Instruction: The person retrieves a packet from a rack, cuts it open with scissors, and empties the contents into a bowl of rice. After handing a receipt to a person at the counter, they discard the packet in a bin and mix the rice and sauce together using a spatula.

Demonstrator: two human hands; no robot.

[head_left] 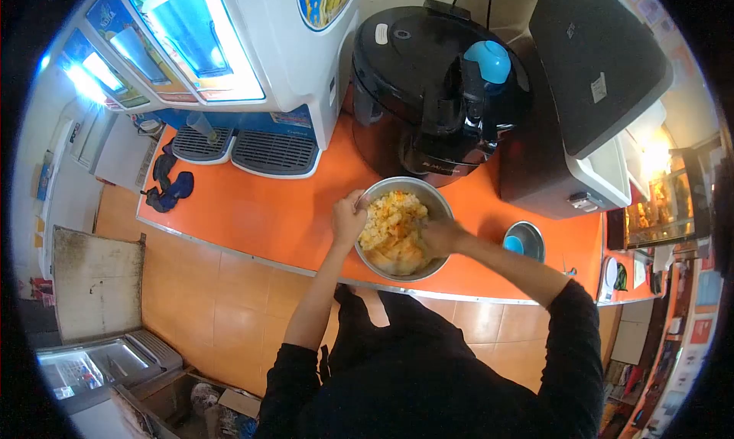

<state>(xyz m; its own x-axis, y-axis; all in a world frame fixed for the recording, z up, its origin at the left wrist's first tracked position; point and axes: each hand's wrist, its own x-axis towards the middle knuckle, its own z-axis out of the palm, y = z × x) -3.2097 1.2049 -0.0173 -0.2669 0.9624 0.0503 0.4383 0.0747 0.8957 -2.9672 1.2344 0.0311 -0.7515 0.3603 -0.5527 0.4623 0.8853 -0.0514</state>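
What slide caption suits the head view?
Left hand holds a round silver metal bowl of yellowish food on an orange counter; right hand blurred over it.

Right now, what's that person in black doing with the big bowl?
The person's left hand grips the rim of a metal bowl of yellow and orange food that looks like rice. The right hand is blurred over the food, so I can't tell if it holds a spoon. The bowl stands on the orange counter, in front of a big black appliance.

Head-worn fisheye view; looks forward, down at orange counter (252,206), near.
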